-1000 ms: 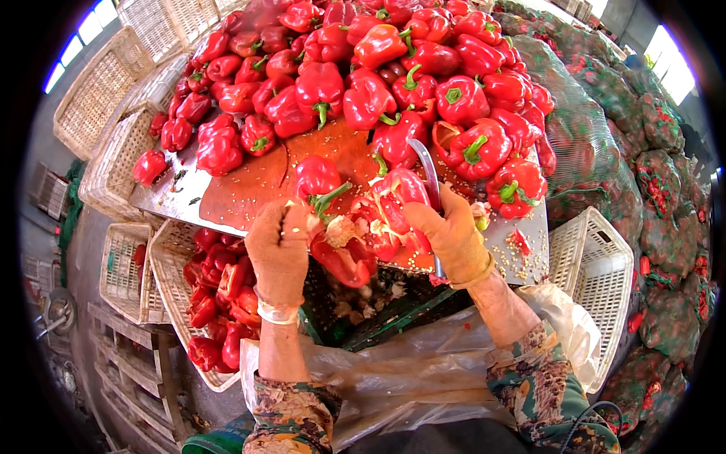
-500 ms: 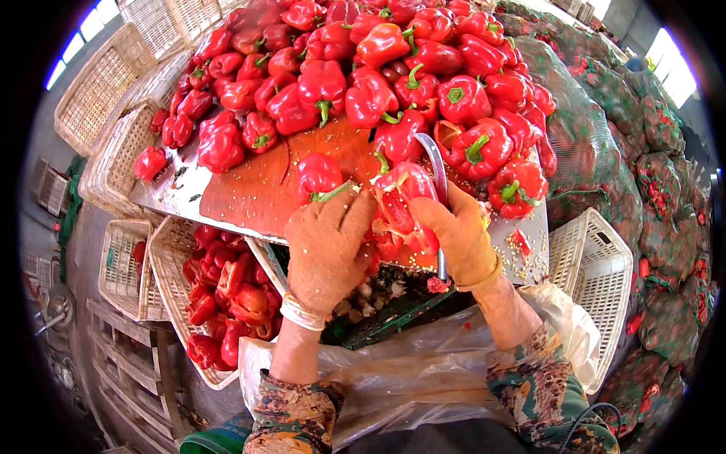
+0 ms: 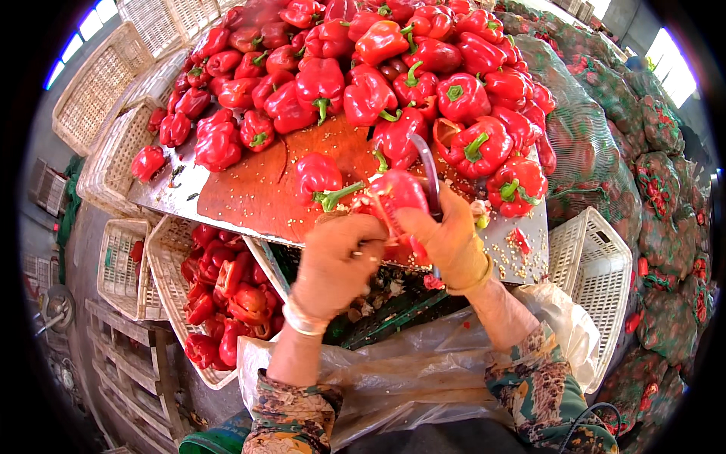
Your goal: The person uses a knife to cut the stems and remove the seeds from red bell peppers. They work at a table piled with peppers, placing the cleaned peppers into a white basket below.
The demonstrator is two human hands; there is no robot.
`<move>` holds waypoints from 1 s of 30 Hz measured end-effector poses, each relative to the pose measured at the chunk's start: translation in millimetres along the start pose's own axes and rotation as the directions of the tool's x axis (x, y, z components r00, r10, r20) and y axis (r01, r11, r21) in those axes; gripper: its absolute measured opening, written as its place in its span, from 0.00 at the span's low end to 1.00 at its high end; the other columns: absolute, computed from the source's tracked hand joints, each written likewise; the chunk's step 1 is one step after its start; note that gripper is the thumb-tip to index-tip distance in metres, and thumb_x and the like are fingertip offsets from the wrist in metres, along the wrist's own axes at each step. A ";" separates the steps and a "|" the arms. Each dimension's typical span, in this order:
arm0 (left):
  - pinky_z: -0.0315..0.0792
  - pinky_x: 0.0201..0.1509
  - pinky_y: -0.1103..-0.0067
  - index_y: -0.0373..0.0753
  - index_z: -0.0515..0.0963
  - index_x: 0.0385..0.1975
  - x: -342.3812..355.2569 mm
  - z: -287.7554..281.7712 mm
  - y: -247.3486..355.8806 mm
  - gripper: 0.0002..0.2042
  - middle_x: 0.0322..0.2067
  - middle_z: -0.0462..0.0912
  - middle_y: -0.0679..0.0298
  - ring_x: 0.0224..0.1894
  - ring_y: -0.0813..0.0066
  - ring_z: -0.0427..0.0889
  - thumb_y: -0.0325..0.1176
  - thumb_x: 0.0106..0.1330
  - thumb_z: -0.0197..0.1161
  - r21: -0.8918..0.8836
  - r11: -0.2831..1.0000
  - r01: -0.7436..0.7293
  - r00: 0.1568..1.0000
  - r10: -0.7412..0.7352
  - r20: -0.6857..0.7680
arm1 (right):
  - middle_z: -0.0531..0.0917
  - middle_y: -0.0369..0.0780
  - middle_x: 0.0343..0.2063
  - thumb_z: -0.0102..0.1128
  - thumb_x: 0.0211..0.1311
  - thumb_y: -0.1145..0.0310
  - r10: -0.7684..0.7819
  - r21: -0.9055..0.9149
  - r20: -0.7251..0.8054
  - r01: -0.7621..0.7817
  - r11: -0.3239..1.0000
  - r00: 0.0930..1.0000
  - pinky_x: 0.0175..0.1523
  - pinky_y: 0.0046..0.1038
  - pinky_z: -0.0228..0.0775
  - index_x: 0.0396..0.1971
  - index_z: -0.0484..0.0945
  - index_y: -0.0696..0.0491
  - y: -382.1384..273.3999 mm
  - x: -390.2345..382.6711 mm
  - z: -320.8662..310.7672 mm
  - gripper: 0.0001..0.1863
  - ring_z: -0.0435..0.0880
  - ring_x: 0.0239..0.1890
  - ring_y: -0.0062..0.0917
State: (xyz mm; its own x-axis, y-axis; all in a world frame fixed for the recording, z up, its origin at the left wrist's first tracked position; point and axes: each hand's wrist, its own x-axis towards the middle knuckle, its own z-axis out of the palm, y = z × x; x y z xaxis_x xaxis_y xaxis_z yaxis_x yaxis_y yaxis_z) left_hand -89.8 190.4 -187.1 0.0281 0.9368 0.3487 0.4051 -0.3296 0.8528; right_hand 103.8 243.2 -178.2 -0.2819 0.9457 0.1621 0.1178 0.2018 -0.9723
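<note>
A red bell pepper [image 3: 397, 198] is gripped between both hands at the near edge of the metal worktable [image 3: 162, 198]: the left hand [image 3: 333, 265] is closed around its near side, while the right hand [image 3: 446, 238] is clenched on a thin curved blade [image 3: 425, 163]. Coring appears under way – cut peppers [image 3: 227, 291] part-fill the left basket [image 3: 168, 261], but a large whole-pepper heap [image 3: 363, 68] is left beyond.

Peppers [image 3: 363, 68] heaped on table [image 3: 162, 198] (far side), basket [image 3: 170, 265] below left, sacks [image 3: 665, 227] right
</note>
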 end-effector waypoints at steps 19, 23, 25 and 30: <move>0.80 0.49 0.64 0.45 0.78 0.50 15.3 3.1 -41.9 0.21 0.57 0.79 0.60 0.52 0.51 0.82 0.23 0.55 0.63 0.544 0.839 -0.008 0.990 0.082 -0.112 | 0.85 0.42 0.49 0.72 0.49 0.71 -0.281 -0.317 -0.008 0.264 0.911 0.960 0.58 0.25 0.73 0.60 0.74 0.64 -48.9 -15.7 -14.2 0.35 0.82 0.51 0.20; 0.80 0.51 0.65 0.43 0.77 0.53 19.0 -3.9 -34.5 0.24 0.60 0.76 0.54 0.54 0.50 0.82 0.25 0.53 0.67 0.357 0.933 -0.048 0.999 0.054 -0.007 | 0.85 0.42 0.49 0.72 0.49 0.69 -0.191 -0.255 -0.067 0.168 0.952 0.979 0.59 0.26 0.72 0.60 0.74 0.64 -39.6 -10.1 -14.7 0.35 0.82 0.51 0.22; 0.79 0.52 0.65 0.41 0.77 0.53 17.5 -5.0 -34.8 0.25 0.62 0.74 0.50 0.55 0.49 0.81 0.26 0.52 0.70 0.278 0.960 -0.034 0.999 0.028 0.026 | 0.84 0.42 0.48 0.72 0.49 0.69 -0.167 -0.221 -0.036 0.155 0.963 0.985 0.59 0.26 0.72 0.59 0.74 0.64 -38.0 -8.2 -16.5 0.35 0.82 0.51 0.22; 0.79 0.55 0.66 0.38 0.78 0.53 15.0 14.0 -44.5 0.26 0.65 0.71 0.44 0.59 0.47 0.79 0.29 0.52 0.75 0.207 0.976 0.069 0.996 -0.055 -0.071 | 0.85 0.40 0.46 0.72 0.50 0.68 -0.140 -0.263 0.044 0.147 0.953 0.989 0.58 0.25 0.72 0.58 0.75 0.63 -47.6 -12.6 -10.6 0.34 0.82 0.49 0.21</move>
State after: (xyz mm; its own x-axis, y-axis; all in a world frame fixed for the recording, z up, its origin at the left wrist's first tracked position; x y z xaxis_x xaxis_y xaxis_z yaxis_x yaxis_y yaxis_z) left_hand -94.6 220.8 -225.3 -0.0596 0.9429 0.3277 0.5862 -0.2327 0.7761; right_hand 111.8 224.4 -132.1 -0.3369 0.8960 0.2891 0.3219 0.3982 -0.8590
